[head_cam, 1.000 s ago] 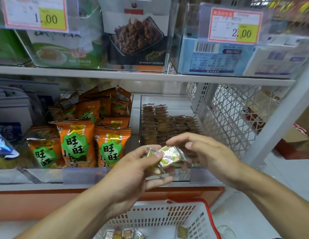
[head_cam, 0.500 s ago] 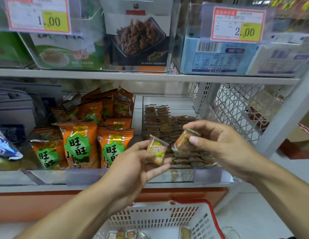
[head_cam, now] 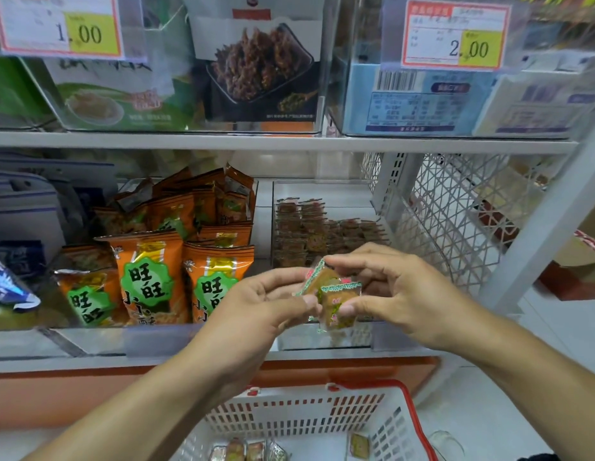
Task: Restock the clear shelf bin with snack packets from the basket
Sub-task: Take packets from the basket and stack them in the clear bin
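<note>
Small clear snack packets [head_cam: 334,294] with green-edged seals and brown contents are pinched between both my hands in front of the clear shelf bin [head_cam: 322,337]. My left hand [head_cam: 256,307] grips them from the left, my right hand [head_cam: 396,291] from the right, fingertips meeting over the packets. The bin holds stacked rows of the same brown packets [head_cam: 309,231]. Below, the white basket with a red rim [head_cam: 322,417] holds several loose packets [head_cam: 249,450] on its floor.
Orange snack bags [head_cam: 146,277] fill the bin to the left. A white wire mesh panel [head_cam: 455,221] and a shelf post [head_cam: 538,234] stand to the right. The upper shelf carries boxed goods behind price tags [head_cam: 454,34].
My right hand, which had lifted one packet toward the bin, has come back to my left hand. Both hands now meet over the packets in front of the bin.
</note>
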Demonstrator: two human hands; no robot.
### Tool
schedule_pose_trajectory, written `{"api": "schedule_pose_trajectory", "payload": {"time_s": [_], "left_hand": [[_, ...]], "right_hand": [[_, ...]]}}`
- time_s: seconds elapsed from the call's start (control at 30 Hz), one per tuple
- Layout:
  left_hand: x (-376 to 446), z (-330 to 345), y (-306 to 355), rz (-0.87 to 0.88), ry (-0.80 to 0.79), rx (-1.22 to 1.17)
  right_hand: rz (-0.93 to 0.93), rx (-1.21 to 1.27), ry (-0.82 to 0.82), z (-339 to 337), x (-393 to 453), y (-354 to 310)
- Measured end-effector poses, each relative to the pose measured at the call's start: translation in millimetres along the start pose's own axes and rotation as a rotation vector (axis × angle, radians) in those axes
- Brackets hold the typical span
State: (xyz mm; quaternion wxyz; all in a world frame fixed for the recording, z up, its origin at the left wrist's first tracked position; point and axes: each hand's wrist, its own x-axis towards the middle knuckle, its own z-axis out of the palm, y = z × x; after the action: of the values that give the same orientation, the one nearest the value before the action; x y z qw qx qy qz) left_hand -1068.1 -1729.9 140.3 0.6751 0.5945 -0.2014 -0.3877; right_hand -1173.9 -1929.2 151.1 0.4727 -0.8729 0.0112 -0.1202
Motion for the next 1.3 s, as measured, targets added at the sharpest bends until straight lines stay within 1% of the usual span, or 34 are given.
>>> {"api": "schedule_pose_trajectory", "payload": {"time_s": [0.07, 0.2, 0.3, 0.37, 0.4, 0.43, 0.5, 0.57, 0.63, 0.7, 0.73, 0.77, 0.87, 1.0, 1.1, 1.23, 1.3], "left_hand": [[2.7, -2.0, -3.0, 0.052, 0.069, -0.012], [7.0, -1.3, -6.5, 0.187, 0.138, 0.190], [10.1, 3.3, -9.8, 0.153, 0.120, 0.260], [12.6, 6.8, -14.0, 0.107, 0.101, 0.273], [12.7, 8.6, -16.7, 0.107, 0.118, 0.313], [11.6, 10.9, -19.5, 0.125, 0.146, 0.401], [7.2, 16.1, -26.1, 0.193, 0.165, 0.687], [4.3, 21.6, -34.8, 0.239, 0.071, 0.987], [4.8, 21.7, -41.7, 0.239, -0.007, 1.224], [8.8, 20.1, -47.3, 0.306, -0.084, 1.493], [10.2, 20.0, -49.0, 0.331, -0.108, 1.587], [11.2, 20.9, -49.3, 0.317, -0.113, 1.638], [14.3, 25.1, -48.7, 0.230, -0.115, 1.676], [18.4, 32.5, -45.0, 0.152, -0.078, 1.746], [22.5, 40.0, -43.8, 0.092, -0.052, 1.825], [31.0, 43.9, -44.3, -0.014, -0.019, 1.822], [33.7, 43.8, -43.5, -0.019, 0.012, 1.822]], "right_hand": [[-0.011, 0.008, 0.015, 0.8, 0.7, 2.6], [0.014, -0.069, -0.037, 4.0, 1.7, 6.2], [0.007, -0.160, -0.057, 6.1, 3.9, 6.8], [0.044, -0.198, -0.073, 5.8, 8.2, 8.7], [0.071, -0.219, -0.070, 4.9, 11.7, 11.3], [0.097, -0.240, -0.056, 3.8, 16.5, 14.7], [0.154, -0.291, 0.019, 1.0, 29.2, 23.3], [0.212, -0.420, 0.141, -3.4, 45.1, 31.7], [0.245, -0.508, 0.203, -5.6, 60.8, 38.3], [0.260, -0.516, 0.176, -2.5, 73.2, 45.3], [0.265, -0.518, 0.146, 1.2, 78.0, 48.6], [0.274, -0.521, 0.130, 5.7, 82.5, 51.3], [0.309, -0.475, 0.179, 18.0, 93.1, 54.9], [0.434, -0.392, 0.234, 28.2, 105.1, 56.2], [0.517, -0.413, 0.225, 32.1, 112.8, 57.2], [0.487, -0.465, 0.191, 34.8, 109.6, 56.8], [0.446, -0.508, 0.119, 35.5, 103.6, 57.2]]}}
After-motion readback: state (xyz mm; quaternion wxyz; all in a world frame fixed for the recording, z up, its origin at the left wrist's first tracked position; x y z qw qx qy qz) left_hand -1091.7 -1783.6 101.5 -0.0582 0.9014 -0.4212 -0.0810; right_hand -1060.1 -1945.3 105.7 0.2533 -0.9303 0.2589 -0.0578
